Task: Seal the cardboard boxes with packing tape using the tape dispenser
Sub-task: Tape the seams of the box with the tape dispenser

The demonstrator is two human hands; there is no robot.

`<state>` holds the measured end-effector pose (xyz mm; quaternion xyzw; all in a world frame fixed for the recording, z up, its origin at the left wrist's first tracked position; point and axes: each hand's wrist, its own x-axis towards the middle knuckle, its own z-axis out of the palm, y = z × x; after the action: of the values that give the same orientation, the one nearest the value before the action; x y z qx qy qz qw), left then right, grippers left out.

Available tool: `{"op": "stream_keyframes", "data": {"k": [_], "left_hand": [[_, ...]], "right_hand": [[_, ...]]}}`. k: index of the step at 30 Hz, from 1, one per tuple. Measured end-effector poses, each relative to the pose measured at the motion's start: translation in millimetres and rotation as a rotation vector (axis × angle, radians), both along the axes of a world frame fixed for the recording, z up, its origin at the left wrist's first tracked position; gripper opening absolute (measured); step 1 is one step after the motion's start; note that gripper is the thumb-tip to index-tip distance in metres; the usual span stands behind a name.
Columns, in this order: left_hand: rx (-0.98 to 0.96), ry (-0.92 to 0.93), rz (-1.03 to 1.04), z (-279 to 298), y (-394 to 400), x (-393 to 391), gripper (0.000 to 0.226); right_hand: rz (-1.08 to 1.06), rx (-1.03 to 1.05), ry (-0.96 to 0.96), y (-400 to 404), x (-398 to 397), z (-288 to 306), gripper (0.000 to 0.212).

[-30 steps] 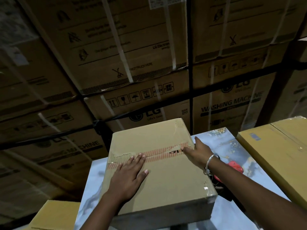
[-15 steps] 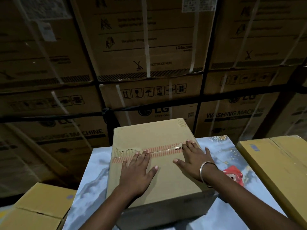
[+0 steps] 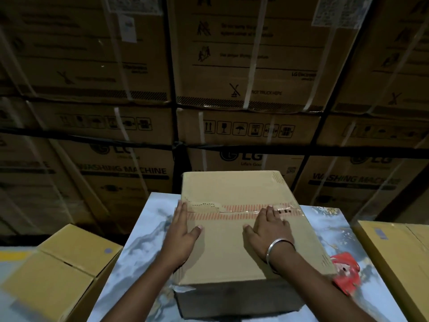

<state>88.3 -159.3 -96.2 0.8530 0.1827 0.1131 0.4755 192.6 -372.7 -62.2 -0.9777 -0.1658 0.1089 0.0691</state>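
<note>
A brown cardboard box (image 3: 232, 189) stands on a marbled table (image 3: 139, 247), its top flaps closed. A strip of clear tape with red stripes (image 3: 236, 211) runs across the seam. My left hand (image 3: 183, 231) lies flat at the box's left edge, fingers straight on the tape end. My right hand (image 3: 270, 228), with a metal bangle at the wrist, presses flat on the tape right of the middle. A red tape dispenser (image 3: 346, 270) lies on the table to the right of the box, partly hidden by it.
A yellow box (image 3: 62, 266) sits low on the left and another yellow box (image 3: 399, 252) on the right. Behind the table rises a wall of large strapped washing machine cartons (image 3: 243, 66).
My left hand slid left along the tape to the box's edge. My right hand stayed flat on the tape's right part. The camera view shifted, bringing the box closer.
</note>
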Motion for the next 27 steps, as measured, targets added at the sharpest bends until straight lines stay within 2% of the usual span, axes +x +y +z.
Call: {"op": "stream_keyframes", "data": {"k": [2, 7, 9, 11, 16, 19, 22, 24, 27], "left_hand": [[-0.343, -0.024, 0.067, -1.2, 3.5, 0.4, 0.064], [-0.810, -0.099, 0.114, -8.9, 7.6, -4.9, 0.041], [-0.930, -0.105, 0.076, -13.6, 7.7, -11.7, 0.044], [-0.936, -0.070, 0.025, -16.0, 6.6, -18.3, 0.058], [-0.871, -0.088, 0.159, -18.2, 4.8, -29.9, 0.040], [-0.905, -0.110, 0.221, -28.9, 4.4, -49.9, 0.043], [-0.962, -0.234, 0.295, -35.6, -4.3, -66.2, 0.043], [-0.917, -0.298, 0.308, -35.3, -16.4, -70.3, 0.039], [-0.831, -0.297, 0.256, -36.5, -30.2, -67.9, 0.044]], "right_hand": [[0.049, -0.003, 0.015, 18.8, -14.5, -2.9, 0.079], [0.014, 0.011, -0.006, 43.0, -31.6, -9.5, 0.083], [0.014, 0.013, -0.018, 40.1, -30.4, -9.3, 0.083], [0.018, 0.010, -0.025, 38.1, -30.4, -9.9, 0.083], [0.020, 0.020, -0.061, 38.2, -33.3, -9.7, 0.082], [0.041, 0.061, -0.082, 36.9, -35.7, -8.3, 0.077], [0.117, 0.145, -0.128, 36.9, -39.4, -8.4, 0.069], [0.186, 0.177, -0.175, 36.9, -41.9, -8.7, 0.065], [0.345, 0.305, -0.236, 34.3, -48.0, -9.0, 0.067]]}}
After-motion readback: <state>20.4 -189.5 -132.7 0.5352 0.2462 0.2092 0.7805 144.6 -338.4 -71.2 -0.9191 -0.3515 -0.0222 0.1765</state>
